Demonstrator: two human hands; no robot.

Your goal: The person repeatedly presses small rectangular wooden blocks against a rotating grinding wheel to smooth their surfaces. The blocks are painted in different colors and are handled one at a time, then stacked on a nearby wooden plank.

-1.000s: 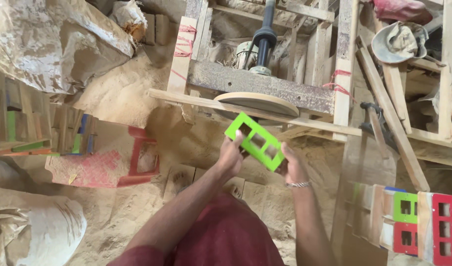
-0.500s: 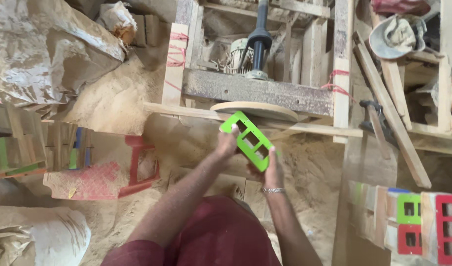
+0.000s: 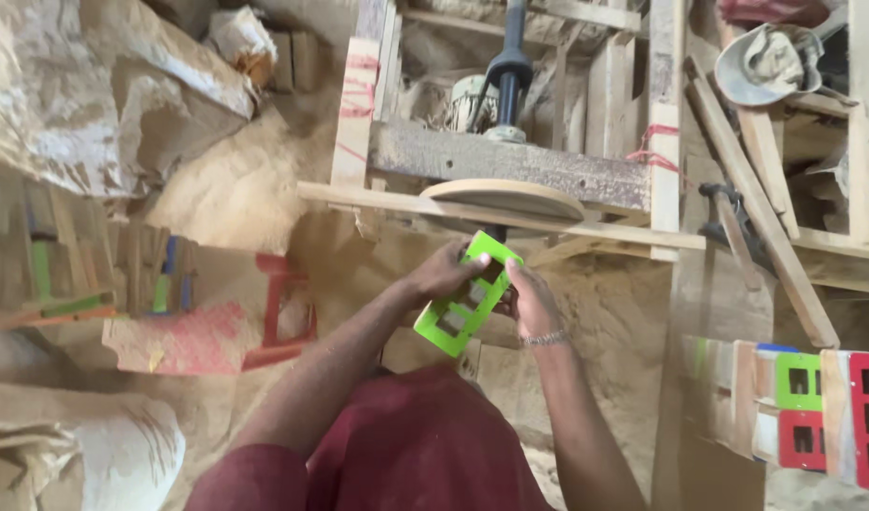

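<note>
- Green frame held in both hands just below the round wooden disc, tilted, upper end nearest the disc rim; likely angled so one edge faces the disc.
- Left hand clamped on the upper left edge of the green frame, fingers curled over its top corner.
- Right hand closed on the right long edge, thumb across the face; bracelet at that wrist.
- Two-handed grip at opposite edges probably steadies a thin flat piece and leaves the window cut-outs clear.
- Disc mounted flat on a rough timber rack, with a dark shaft rising behind; drive parts behind the disc too dim to identify.
- Sawdust heaped left of the disc and spread below it.
- Red frame lying in the sawdust, left and below the disc, partly buried.
- Stack of painted frames far right and below the disc, green and red, cut off by the picture edge; count unclear.
- Cap hanging up right of the disc.
- Sacks up left of the disc, contents hidden.
- Lower end of the green frame in front of the maroon garment; underside not visible.
- Strips at far left blurred, kind not discernible.
</note>
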